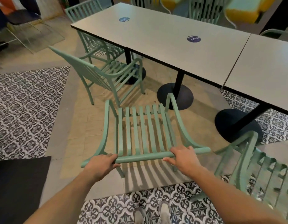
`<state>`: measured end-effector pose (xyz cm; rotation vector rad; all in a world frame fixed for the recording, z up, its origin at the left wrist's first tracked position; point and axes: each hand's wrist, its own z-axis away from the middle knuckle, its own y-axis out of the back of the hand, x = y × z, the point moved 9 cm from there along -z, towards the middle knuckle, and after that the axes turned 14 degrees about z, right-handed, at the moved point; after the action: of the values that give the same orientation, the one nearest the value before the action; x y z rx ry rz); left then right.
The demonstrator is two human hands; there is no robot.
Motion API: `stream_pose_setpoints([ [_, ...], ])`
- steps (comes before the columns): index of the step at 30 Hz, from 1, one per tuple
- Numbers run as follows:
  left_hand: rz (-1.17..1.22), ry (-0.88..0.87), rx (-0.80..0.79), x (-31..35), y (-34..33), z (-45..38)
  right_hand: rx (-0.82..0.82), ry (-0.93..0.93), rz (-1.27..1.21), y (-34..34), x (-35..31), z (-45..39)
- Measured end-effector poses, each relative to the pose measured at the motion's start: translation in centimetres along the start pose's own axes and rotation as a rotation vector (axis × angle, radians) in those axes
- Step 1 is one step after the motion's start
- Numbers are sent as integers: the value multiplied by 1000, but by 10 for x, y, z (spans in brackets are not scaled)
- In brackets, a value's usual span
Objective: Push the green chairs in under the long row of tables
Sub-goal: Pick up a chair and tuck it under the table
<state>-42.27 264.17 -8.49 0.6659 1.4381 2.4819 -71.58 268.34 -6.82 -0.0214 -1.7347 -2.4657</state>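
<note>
**Both hands on the top rail of the near green chair; chair stands clear of the table row**

Left hand (101,164): fingers curled over the left part of the top rail (145,156) of the near green chair (143,130), gripping it. Right hand (183,158): set on the right part of the same rail, fingers wrapped over the top, thumb lying along the near side. Both forearms reach in from the near edge of the view.

The held chair faces the long row of tables (164,44). Its slatted seat lies near of the table edge, not under it; its front end is close to a round black pedestal base (175,96).

A second green chair (104,75) stands left and farther off, turned at an angle, its front armrest close to the near table edge and to another black base (135,75). A third green chair (91,29) sits at the far left end of the row, partly tucked beneath the tabletop. A fourth green chair (253,168) stands to the right of the held one, near a third black base (237,125), clear of the table.

The grey tabletops carry two round dark blue stickers (193,39). More green chair backs show on the far side of the row. Flooring is plain beige with patterned black-and-white tile panels (26,110); a dark mat (17,188) lies at near left. Shoe tips (164,214) are visible at the near edge.
</note>
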Motion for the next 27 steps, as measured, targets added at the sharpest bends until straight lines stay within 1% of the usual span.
stream_pose_setpoints([
  [2, -31, 1, -17, -11, 1, -2, -33, -26, -6, -4, -11, 6],
  [6, -65, -45, -47, -37, 3, -6, -17, -107, -58, -5, -36, 21],
  [9, -97, -80, -29, -57, 15, -15, 42, -172, -104, 1, -55, 28],
  [13, -115, -147, 10, -81, 37, -23, 14, -285, -121, 6, -93, 34],
  [17, -143, -208, -25, -97, 53, -27, -26, -364, -122, 11, -125, 38],
  [21, -169, -222, -11, -113, 65, -25, -84, -436, -129, 2, -147, 36],
  [23, -173, -218, -28, -118, 64, -23, -79, -463, -126, 2, -151, 36],
  [24, -163, -215, -17, -120, 63, -21, -59, -480, -143, 4, -151, 39],
  [25, -118, -206, 36, -122, 61, -20, -28, -494, -166, 7, -146, 43],
  [26, -21, -158, 121, -127, 62, -16, 0, -510, -192, 8, -140, 47],
  [27, 108, -74, 235, -137, 69, -12, 21, -548, -228, 8, -131, 51],
])
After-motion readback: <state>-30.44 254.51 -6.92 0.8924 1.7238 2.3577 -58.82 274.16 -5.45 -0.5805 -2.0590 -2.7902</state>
